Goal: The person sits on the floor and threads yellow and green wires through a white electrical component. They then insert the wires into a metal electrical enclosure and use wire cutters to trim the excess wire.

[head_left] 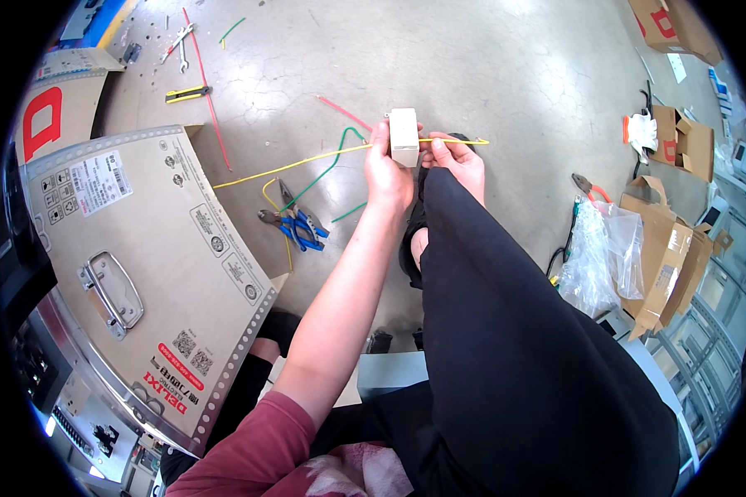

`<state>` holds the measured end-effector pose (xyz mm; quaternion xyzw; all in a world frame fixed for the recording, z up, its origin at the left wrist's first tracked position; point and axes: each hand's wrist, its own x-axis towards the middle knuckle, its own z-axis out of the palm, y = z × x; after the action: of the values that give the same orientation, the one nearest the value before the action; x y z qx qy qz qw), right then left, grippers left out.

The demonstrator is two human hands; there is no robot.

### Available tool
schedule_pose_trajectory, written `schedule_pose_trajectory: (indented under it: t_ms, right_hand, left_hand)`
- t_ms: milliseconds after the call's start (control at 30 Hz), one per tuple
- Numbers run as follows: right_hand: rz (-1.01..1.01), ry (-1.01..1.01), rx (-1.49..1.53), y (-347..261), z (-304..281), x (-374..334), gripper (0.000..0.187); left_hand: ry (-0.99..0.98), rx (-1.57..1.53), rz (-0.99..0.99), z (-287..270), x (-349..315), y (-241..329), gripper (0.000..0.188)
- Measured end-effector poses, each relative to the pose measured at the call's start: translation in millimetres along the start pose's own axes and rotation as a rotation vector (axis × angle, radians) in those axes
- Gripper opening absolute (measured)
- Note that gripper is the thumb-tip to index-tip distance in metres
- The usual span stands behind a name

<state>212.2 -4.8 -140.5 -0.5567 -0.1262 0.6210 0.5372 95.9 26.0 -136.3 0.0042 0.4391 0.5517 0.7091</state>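
My left hand (pixel 389 178) is closed around a small white box-shaped part (pixel 404 129), held above the floor near my shoe. A yellow wire (pixel 294 161) runs in from the left to my left hand, and a yellow length comes out on the box's right. Pinched between thumb and fingers of my right hand (pixel 462 166) is that right-hand length, its tip bent. The box hides whether both are one wire. A green wire (pixel 327 172) and a red wire (pixel 340 110) lie on the floor beside my left hand. Blue-handled pliers (pixel 298 228) rest left of my forearm.
A large printed carton with a metal handle (pixel 116 294) stands at left. Wrenches (pixel 180 45), a yellow cutter knife (pixel 186 94) and a long red wire (pixel 211 112) lie upper left. At right are red-handled pliers (pixel 590 186), plastic bags (pixel 597 257), open cartons (pixel 667 248) and white gloves (pixel 641 131).
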Motion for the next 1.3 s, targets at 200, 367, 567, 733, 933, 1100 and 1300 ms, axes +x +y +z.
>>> schedule_pose_trajectory:
  t_ms: [200,367,567,733,933,1100,1300]
  right_hand:
    - [-0.005,0.07,-0.1,2,8,6,0.026]
    - [-0.039,0.008,0.013,6,8,13,0.027]
    - [-0.029,-0.004,0.023,11,2,19,0.025]
    - [-0.084,-0.013,0.002,17,-1,19,0.026]
    - [-0.094,0.09,-0.053,11,13,12,0.026]
    - [-0.086,0.102,-0.032,9,16,12,0.027]
    - [-0.074,0.108,-0.059,14,10,18,0.029]
  left_hand:
    - [-0.057,0.025,0.022,-18,22,2,0.032]
    - [-0.099,0.003,0.014,-18,36,1,0.033]
    - [-0.093,-0.04,-0.01,-22,38,-4,0.033]
    - [0.04,0.096,0.109,-13,32,-9,0.033]
    - [0.044,0.147,0.077,-11,31,-13,0.027]
    - [-0.005,0.036,0.107,-15,26,-17,0.023]
    - [0.056,0.104,0.108,-19,14,-13,0.02]
